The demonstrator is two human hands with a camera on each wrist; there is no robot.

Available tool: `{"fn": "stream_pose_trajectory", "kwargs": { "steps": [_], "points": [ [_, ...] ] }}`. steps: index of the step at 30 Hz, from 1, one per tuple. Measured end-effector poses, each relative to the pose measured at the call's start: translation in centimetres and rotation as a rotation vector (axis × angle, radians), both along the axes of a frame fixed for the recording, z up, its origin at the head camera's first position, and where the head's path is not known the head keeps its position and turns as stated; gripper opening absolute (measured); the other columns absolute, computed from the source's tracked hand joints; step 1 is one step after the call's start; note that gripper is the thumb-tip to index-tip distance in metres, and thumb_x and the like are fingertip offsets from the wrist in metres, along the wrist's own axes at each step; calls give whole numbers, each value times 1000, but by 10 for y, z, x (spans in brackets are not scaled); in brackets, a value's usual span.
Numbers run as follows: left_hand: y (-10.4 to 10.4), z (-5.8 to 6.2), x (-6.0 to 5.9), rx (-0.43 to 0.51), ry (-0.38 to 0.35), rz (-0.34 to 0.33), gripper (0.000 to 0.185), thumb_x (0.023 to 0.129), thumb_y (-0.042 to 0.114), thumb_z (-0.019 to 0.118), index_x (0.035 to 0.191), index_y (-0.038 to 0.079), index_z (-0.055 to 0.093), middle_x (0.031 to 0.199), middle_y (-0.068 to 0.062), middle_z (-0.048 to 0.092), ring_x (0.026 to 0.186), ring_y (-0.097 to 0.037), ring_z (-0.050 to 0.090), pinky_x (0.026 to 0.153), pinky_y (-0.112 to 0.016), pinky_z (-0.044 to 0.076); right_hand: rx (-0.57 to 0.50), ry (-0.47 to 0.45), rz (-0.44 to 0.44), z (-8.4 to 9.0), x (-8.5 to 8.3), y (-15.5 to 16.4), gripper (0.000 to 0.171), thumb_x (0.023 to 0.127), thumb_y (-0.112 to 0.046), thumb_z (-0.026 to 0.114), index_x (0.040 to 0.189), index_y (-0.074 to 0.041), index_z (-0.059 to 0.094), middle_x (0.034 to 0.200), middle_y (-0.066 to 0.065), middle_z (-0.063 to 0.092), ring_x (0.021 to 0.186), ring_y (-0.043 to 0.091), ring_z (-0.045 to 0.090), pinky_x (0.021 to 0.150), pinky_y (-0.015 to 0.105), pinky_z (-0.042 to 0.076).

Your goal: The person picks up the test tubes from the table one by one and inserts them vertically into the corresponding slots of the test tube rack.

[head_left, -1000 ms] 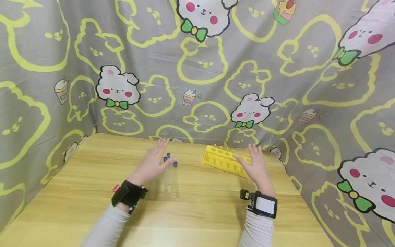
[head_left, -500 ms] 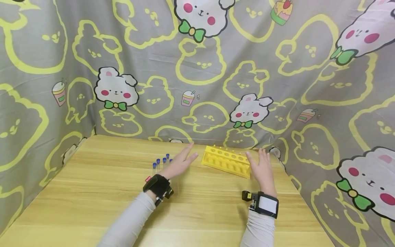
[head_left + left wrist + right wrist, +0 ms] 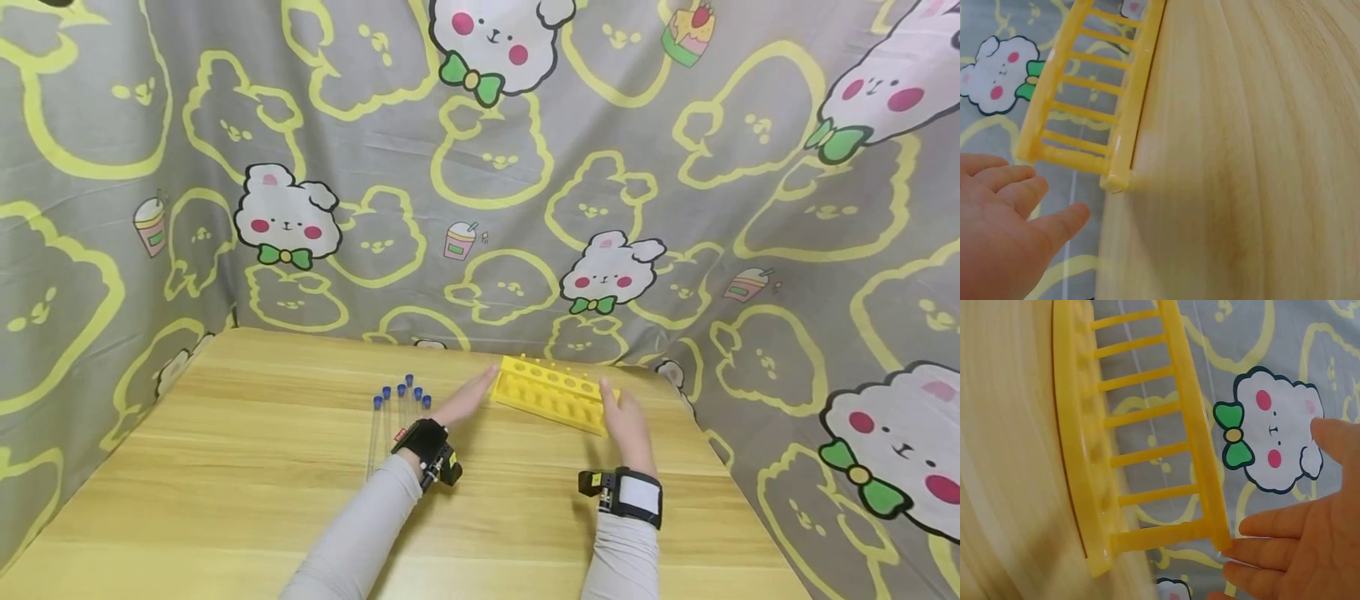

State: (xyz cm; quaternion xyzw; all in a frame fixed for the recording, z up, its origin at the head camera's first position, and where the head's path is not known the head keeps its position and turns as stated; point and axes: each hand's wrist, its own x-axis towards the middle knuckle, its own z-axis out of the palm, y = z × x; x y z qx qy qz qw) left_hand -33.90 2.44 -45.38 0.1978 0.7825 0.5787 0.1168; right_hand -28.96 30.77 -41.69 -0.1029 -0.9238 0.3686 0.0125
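A yellow test tube rack (image 3: 551, 402) stands on the wooden table toward the back, with a row of round holes in its top plate. My left hand (image 3: 467, 402) is held beside the rack's left end, fingertips right at it. In the left wrist view, the fingers (image 3: 1063, 222) are straight and spread, close to the rack's end bar. At the opposite end is my right hand (image 3: 628, 425). Its fingers (image 3: 1266, 550) extend straight toward the rack's corner in the right wrist view, thumb apart. Neither hand grips anything.
Several clear test tubes with blue caps (image 3: 401, 390) lie side by side left of the rack, partly hidden by my left wrist. Behind the table (image 3: 525, 517) hangs a grey patterned curtain (image 3: 510, 225), which also runs along both sides.
My left hand has travelled right, from over the test tubes to the rack's left end. The right hand has shifted slightly down and turned in toward the right end. The rack stays put.
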Motion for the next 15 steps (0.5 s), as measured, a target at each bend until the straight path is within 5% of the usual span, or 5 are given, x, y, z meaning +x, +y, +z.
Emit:
{"fn": "stream_pose_trajectory", "kwargs": {
  "steps": [6, 15],
  "points": [
    [8, -5, 0, 42, -57, -6, 72, 102, 58, 14, 156, 10, 13, 164, -8, 10, 152, -28, 9, 123, -50, 8, -10, -32, -5, -3, -2, -1, 94, 97, -66, 14, 150, 11, 6, 157, 34, 7, 145, 51, 9, 120, 57, 10],
    [8, -2, 8, -17, -7, -13, 81, 96, 69, 17, 156, 15, 12, 164, -4, 9, 152, -24, 10, 123, -48, 9, -1, -40, -10, -3, -1, 2, 95, 96, -67, 13, 150, 11, 8, 157, 33, 9, 145, 50, 10, 120, 58, 11]
  ]
}}
